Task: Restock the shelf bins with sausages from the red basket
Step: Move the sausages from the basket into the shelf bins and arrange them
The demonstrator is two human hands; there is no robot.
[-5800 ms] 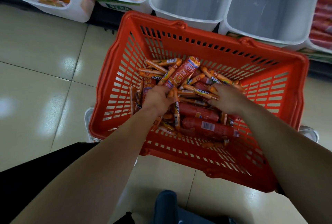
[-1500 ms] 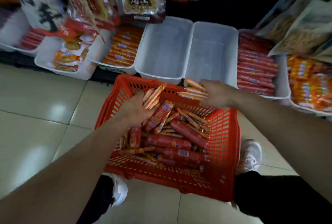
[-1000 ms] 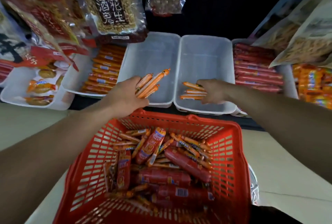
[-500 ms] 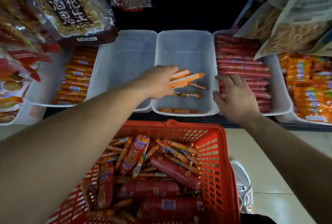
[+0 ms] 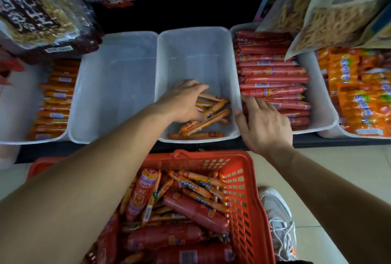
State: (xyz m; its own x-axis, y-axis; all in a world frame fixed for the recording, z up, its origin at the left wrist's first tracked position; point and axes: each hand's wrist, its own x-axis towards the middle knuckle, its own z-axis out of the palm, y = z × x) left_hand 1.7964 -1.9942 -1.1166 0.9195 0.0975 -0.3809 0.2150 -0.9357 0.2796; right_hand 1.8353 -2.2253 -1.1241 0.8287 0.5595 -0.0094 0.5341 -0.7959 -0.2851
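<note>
Hanging at far left, snack bags (image 5: 38, 10) cover the back of the first bin (image 5: 31, 142), which holds rows of orange sausages (image 5: 55, 103). The second bin (image 5: 114, 86) stands touching it on the right. Below, the left forearm runs diagonally over the basket (image 5: 243, 200) on the floor and hides its left side. A heap (image 5: 190, 211) of thick red and thin orange sausages shows in the rest of it.

The left hand (image 5: 184, 103) is down inside the third bin (image 5: 196, 52), palm down, fingers curved over a loose bunch of thin sausages (image 5: 213, 120) at the bin's near end. Its fingertips are hidden, so I cannot tell whether it grips them or only rests on them.

The right hand (image 5: 264, 124) holds nothing. Its thumb sits at the rim between the third and fourth bin (image 5: 317, 98), and its straight fingers lie on the red sausages (image 5: 273, 77) stacked there. Pale bags (image 5: 328, 10) hang over that bin's back right corner. A shoe (image 5: 277, 221) stands just beside the basket's right wall. Orange packs (image 5: 359, 98) fill the bin at far right.
</note>
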